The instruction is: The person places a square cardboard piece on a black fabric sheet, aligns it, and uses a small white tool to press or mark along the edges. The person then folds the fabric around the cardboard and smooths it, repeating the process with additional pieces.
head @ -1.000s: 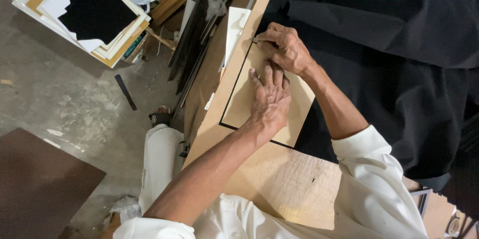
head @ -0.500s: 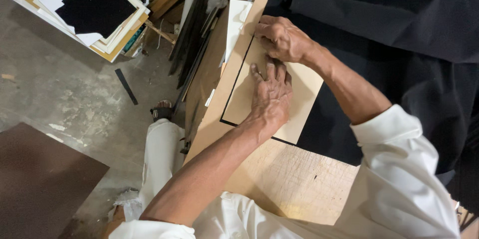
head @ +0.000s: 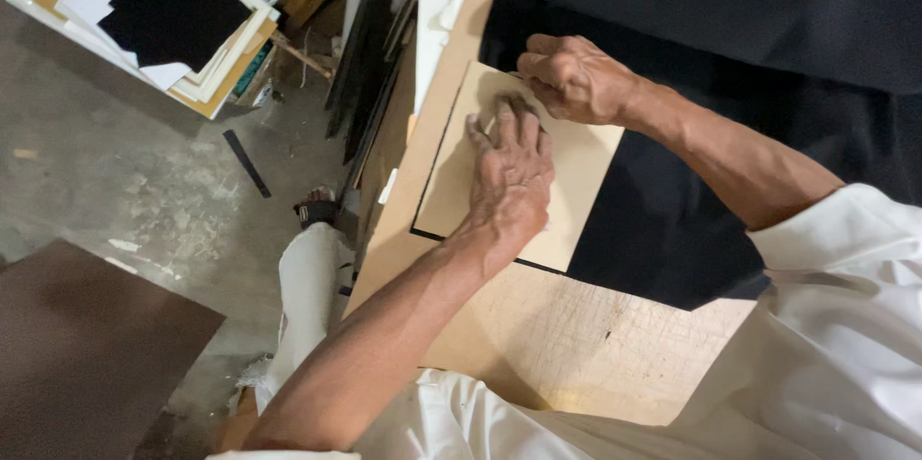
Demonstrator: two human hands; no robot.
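— Concrete floor (head: 144, 181), stained and dusty, runs down the left side, and a wooden worktable (head: 576, 345) with a scratched, cut-marked top fills the middle. What lies on it?

— A tan card sheet (head: 586, 172), roughly square, sits near the table's left edge, partly over a black cloth (head: 691, 18) that covers the far right of the table. A thin dark line shows along the card's lower edge, so something black seems to lie under it.

— And the hands?

— The left hand (head: 509, 177) lies flat on the middle of the card, fingers spread and pointing away from the person, palm pressing down. I judge it is there to keep the sheet from sliding. The right hand (head: 576, 76) is curled into a loose fist at the card's far edge, knuckles up. It looks pinched around something thin, perhaps a pencil or blade, but the fingers hide it and I cannot tell what, if anything, it holds.

— Why so close together?

— The fingertips of the flat hand sit just beside the closed one, likely so the card is pinned right where the other hand works.

— Anything else around?

— A stack of white and tan boards (head: 163, 28) topped with a black cut shape lies on the floor at upper left, well apart from the table. Dark panels (head: 370, 66) lean against the table's side, and a brown board (head: 86, 354) lies at lower left.
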